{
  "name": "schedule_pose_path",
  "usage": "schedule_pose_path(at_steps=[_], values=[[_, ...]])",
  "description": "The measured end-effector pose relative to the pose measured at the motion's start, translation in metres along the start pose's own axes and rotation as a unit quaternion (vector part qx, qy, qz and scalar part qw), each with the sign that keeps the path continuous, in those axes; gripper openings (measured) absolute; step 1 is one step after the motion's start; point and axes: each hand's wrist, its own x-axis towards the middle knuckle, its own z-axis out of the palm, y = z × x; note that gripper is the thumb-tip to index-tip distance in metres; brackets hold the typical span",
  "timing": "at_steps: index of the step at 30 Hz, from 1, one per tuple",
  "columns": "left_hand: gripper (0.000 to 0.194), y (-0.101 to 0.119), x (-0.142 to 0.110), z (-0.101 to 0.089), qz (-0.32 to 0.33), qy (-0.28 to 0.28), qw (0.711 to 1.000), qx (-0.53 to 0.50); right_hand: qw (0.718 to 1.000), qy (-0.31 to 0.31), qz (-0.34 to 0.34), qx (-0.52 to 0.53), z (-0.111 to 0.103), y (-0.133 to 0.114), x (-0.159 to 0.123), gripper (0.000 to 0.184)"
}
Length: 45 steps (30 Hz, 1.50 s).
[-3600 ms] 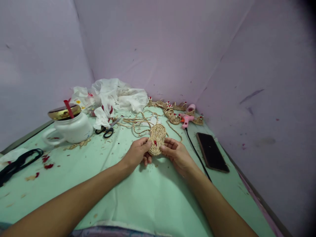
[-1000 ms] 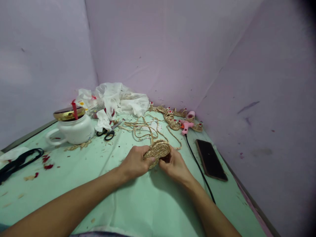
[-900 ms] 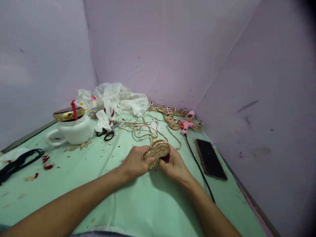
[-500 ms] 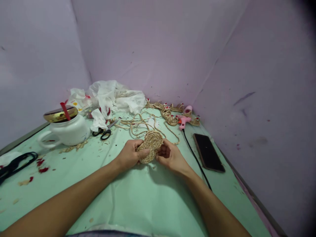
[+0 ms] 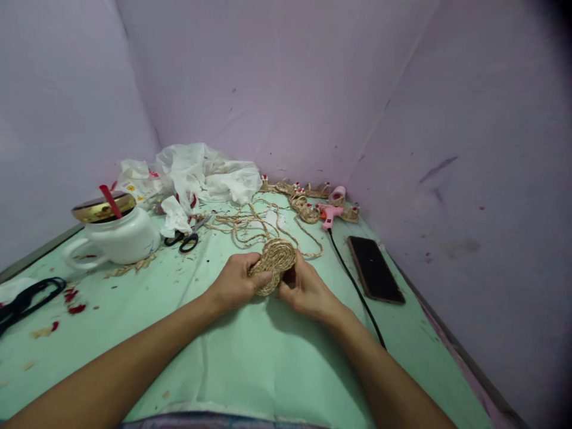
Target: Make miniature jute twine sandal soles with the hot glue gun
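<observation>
A small sole-shaped piece of coiled straw braid is held up just above the green tabletop. My left hand grips its left side, thumb lying across the narrower middle. At its right edge, my right hand has its fingers curled closed against the coil; the fingertips are partly hidden behind it. From the far end of the coil, a long loose braided cord runs back in tangled loops over the table. No red shows on the coil's visible face.
Behind lie scissors, a crumpled white plastic bag and small braided sandals with red beads. A pink glue gun with a black cable and a phone are on the right. A white mug and black cord sit left.
Earlier the coil lay with a red spot facing up; it has since been turned and moved into a left-hand grip. Over the last second it tilted slightly, my right fingers shifting along its edge.
</observation>
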Motion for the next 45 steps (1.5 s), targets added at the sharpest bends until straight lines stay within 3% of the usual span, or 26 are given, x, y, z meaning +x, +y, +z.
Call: schedule_pose_path(at_steps=[4,22,30,37,42,45], values=[[0.016,0.001,0.0,0.001,0.011,0.002,1.0,0.011,0.996,-0.009,-0.029,-0.087,-0.001,-0.005,0.0,0.031],[0.018,0.004,0.0,0.006,-0.013,-0.014,0.999,-0.027,0.991,-0.009,-0.057,-0.122,-0.006,-0.011,-0.003,0.033],[0.016,0.001,0.0,-0.007,0.008,-0.018,0.999,0.027,0.962,0.009,-0.077,-0.262,-0.011,-0.004,-0.003,0.026],[0.013,0.0,0.003,-0.018,-0.017,-0.089,0.994,0.064,0.935,0.128,-0.049,-0.326,-0.034,0.001,0.004,0.016],[0.01,0.017,-0.005,-0.026,-0.01,-0.165,0.964,0.208,0.923,0.235,-0.018,-0.304,-0.049,0.006,0.007,0.011],[0.011,0.025,-0.01,-0.025,0.017,-0.188,0.944,0.272,0.926,0.263,0.008,-0.271,-0.05,0.012,0.008,0.01]])
